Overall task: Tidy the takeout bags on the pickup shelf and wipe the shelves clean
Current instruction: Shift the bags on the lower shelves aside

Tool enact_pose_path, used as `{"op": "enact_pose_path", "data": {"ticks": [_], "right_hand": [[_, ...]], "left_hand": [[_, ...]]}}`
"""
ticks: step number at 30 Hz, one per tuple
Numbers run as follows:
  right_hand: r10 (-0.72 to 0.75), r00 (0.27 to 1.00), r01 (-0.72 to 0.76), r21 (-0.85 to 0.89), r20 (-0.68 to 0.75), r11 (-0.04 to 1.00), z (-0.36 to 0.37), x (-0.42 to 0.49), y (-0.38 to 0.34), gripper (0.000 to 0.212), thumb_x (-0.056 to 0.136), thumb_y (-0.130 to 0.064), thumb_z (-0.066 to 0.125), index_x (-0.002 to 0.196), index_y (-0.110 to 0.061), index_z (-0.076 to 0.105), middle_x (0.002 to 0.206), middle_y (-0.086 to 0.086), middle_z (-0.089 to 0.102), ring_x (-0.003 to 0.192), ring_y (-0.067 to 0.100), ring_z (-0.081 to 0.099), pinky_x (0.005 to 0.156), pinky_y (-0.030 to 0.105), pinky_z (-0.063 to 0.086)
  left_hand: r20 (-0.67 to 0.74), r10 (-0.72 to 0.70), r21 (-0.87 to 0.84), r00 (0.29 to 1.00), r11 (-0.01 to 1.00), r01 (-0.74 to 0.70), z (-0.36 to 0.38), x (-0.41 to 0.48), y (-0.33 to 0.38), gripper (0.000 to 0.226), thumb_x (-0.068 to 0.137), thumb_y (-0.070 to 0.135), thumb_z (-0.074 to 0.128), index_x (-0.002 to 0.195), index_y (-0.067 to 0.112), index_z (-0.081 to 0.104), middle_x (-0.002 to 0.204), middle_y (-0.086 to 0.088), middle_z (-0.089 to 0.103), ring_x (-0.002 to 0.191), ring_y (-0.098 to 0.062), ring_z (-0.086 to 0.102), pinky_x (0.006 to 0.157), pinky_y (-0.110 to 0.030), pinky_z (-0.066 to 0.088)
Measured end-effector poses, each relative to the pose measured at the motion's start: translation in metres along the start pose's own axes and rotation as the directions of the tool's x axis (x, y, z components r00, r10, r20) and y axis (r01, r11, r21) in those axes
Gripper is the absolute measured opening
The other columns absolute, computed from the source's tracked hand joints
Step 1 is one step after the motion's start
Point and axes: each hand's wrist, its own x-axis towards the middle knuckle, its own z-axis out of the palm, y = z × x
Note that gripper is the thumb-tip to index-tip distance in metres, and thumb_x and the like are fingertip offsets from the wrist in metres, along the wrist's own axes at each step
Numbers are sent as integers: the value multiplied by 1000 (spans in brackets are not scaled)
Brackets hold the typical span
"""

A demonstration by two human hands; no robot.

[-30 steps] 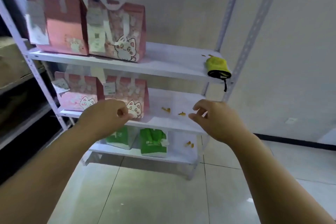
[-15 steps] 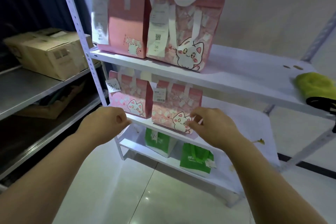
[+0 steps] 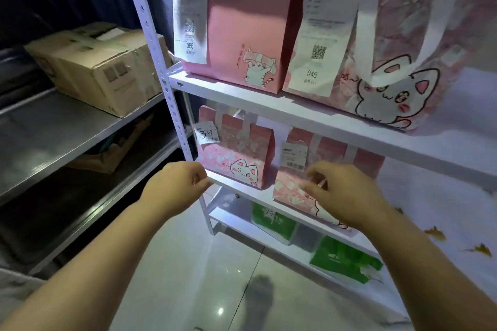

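A white pickup shelf [image 3: 242,101] fills the centre and right of the frame, with a grey metal rack [image 3: 53,126] beside it at the left. On the upper white board, at the top of the frame, two tall pink takeout bags stand side by side and touching: a plain pink bag [image 3: 242,21] with a receipt marked 368, and a cat-print bag [image 3: 403,56] with a receipt marked 046. Their tops are out of frame, so their contents cannot be seen. A closed cardboard box [image 3: 99,67] sits on the grey rack, upper left.

On the middle board stand two smaller pink bags, the left small bag [image 3: 236,153] and the right small bag [image 3: 336,153], both folded shut. Two green bags [image 3: 271,223] lie on the bottom board, lower right.

Both forearms reach up from the bottom corners. The left hand [image 3: 177,183] is curled into an empty fist just off the middle board's front corner. The right hand [image 3: 341,193], fingers loosely bent and gripping nothing, hangs in front of the right small bag; contact cannot be told. Orange scraps [image 3: 435,232] lie at the right edge.
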Motion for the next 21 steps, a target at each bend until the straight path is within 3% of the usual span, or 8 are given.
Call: {"op": "enact_pose_path", "data": {"ticks": [9, 16, 19, 21], "right_hand": [[307, 951, -301, 101, -44, 948, 72, 68, -56, 28, 87, -45, 56, 110, -29, 58, 81, -17, 58, 81, 12, 59, 73, 34, 52], [464, 884, -451, 148, -63, 880, 126, 105, -69, 29, 84, -45, 61, 106, -26, 59, 73, -18, 54, 75, 14, 57, 65, 30, 47], [502, 864, -490, 160, -37, 857, 145, 119, -64, 35, 84, -45, 61, 111, -24, 56, 84, -11, 62, 79, 16, 59, 65, 30, 47], [514, 857, -500, 183, -35, 846, 159, 131, -59, 43, 84, -44, 63, 118, -21, 53, 98, -3, 65, 87, 20, 61, 70, 32, 48]], "left_hand": [[75, 91, -143, 993, 986, -80, 26, 99, -80, 31, 85, 45, 60, 107, 23, 61, 86, 10, 60, 82, -14, 58, 71, -31, 49], [135, 104, -210, 985, 975, -74, 64, 140, -112, 53, 85, 40, 61, 130, 16, 48, 118, -4, 62, 103, -21, 59, 81, -28, 42], [142, 131, -245, 981, 965, -93, 81, 151, -116, 47, 85, 37, 62, 126, 17, 49, 120, -6, 59, 104, -23, 58, 83, -31, 45], [113, 133, -273, 985, 957, -98, 93, 162, -121, 37, 84, 37, 63, 114, 19, 51, 113, -5, 60, 95, -22, 58, 77, -31, 46]]}}
